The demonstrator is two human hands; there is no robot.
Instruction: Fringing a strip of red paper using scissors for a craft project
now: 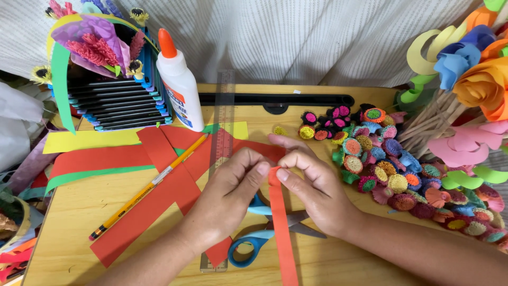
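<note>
A long red paper strip (282, 233) runs from my fingertips down toward the table's near edge. My left hand (233, 190) and my right hand (307, 182) both pinch its top end, thumbs and forefingers meeting above the wooden table (74, 212). Blue-handled scissors (254, 246) lie under my hands, partly hidden. A yellow pencil (151, 185) lies slanted across wider red paper strips (153, 201) to the left. A clear ruler (222, 127) stretches away from me, passing beneath my left hand.
A white glue bottle with an orange cap (180, 87) stands at the back. Beside it is a black box decorated with paper flowers (106, 69). Several small rolled paper flowers (386, 169) are piled at right, with paper roses on sticks (465, 79) beyond. Yellow and green paper (90, 140) lies left.
</note>
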